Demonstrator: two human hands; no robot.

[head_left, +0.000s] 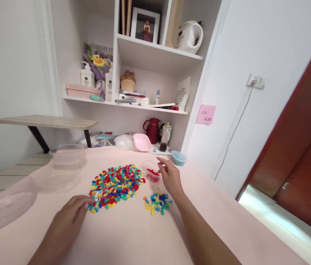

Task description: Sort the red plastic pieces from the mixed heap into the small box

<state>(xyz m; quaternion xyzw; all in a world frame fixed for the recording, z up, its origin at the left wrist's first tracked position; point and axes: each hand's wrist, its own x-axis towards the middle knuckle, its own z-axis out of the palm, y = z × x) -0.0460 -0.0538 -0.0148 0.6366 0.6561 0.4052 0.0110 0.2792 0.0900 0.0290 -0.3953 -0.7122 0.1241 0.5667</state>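
A wide pile of small colourful building bricks [119,184] in red, blue, green and yellow lies mid-table. My left hand [71,213] rests at its left edge, thumb and fingers drawn together at the bricks; anything between the fingertips is hidden. My right hand [171,177] hovers at the right rim of a clear plastic container [145,166], its fingers apart and no brick visible in them. Red bricks [152,176] lie inside that container. Below it is a smaller heap of blue, green and yellow bricks [158,203], left of my right forearm.
Clear plastic tubs [68,158] and lids stand on the left. A tub of light-blue pieces [178,158] sits at the back right. Behind are a pink basin [142,142], a red jug [152,130] and a bottle of dark liquid [164,139]. A wooden stand [46,121] rises at left.
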